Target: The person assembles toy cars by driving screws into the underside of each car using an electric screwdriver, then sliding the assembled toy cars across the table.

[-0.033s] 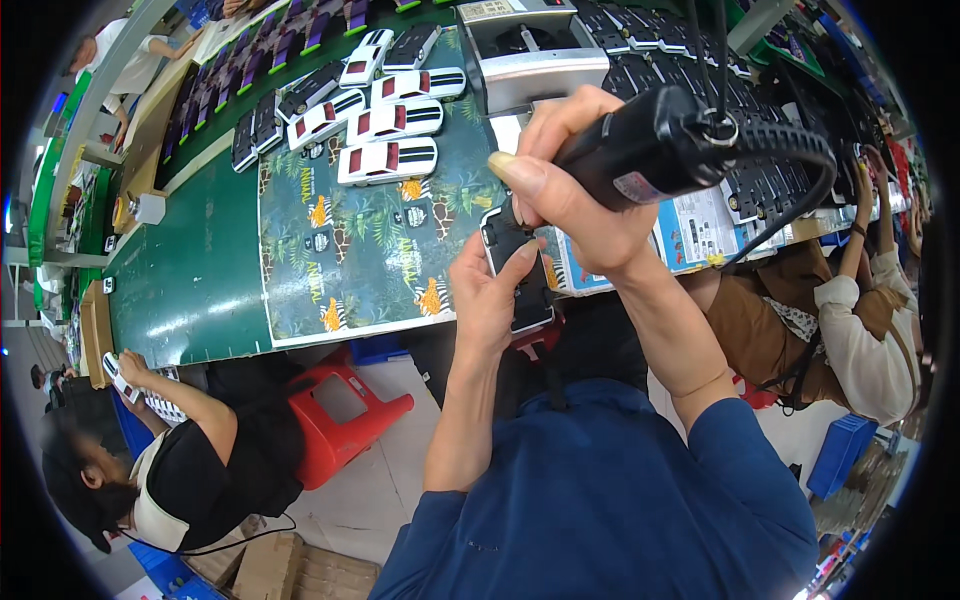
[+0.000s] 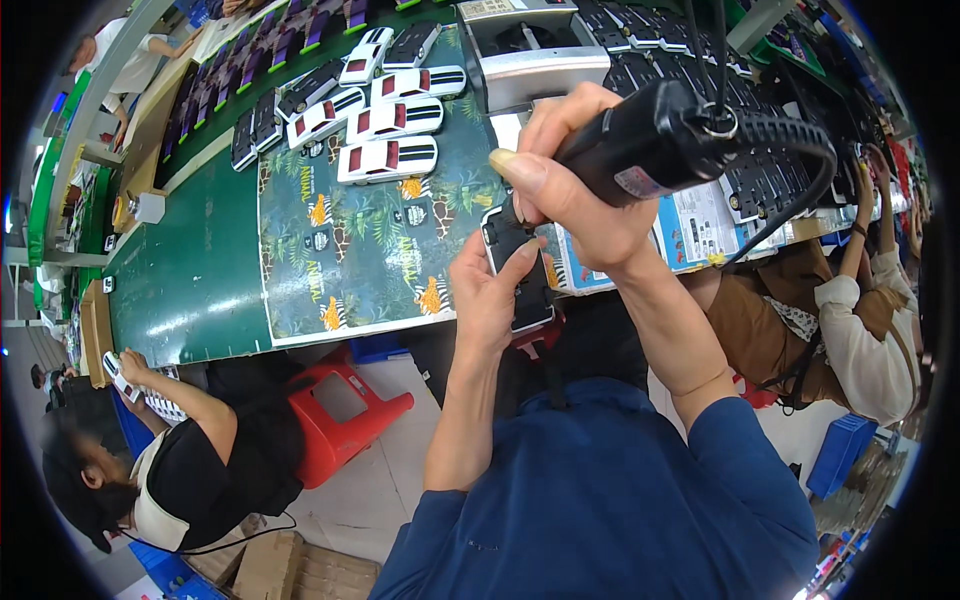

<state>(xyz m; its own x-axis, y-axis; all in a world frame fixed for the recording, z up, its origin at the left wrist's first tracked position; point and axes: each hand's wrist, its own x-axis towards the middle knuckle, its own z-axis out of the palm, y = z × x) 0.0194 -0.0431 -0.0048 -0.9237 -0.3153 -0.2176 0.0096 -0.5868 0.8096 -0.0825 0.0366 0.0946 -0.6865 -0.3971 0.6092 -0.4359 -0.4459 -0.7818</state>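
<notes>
My left hand (image 2: 485,295) is closed around a toy car (image 2: 533,300), whose black underside faces up at the table's front edge. Its thumb presses on that underside. In my right hand (image 2: 600,220) is a black corded electric screwdriver (image 2: 645,140), held at a slant with its front end pointing down at the car's upper end. My fingers mostly cover the screwdriver's tip, so its contact with the car is hard to see. Beyond my hands, several white toy cars (image 2: 388,160) with black stripes and red windows stand on a patterned sheet (image 2: 350,250).
A silver metal box (image 2: 540,80) stands behind my right hand. Rows of black car undersides (image 2: 760,190) lie to the right, purple-and-green parts (image 2: 270,65) at the back left. The screwdriver's cable (image 2: 825,160) loops rightward. Co-workers sit on both sides; a red stool (image 2: 350,420) stands left.
</notes>
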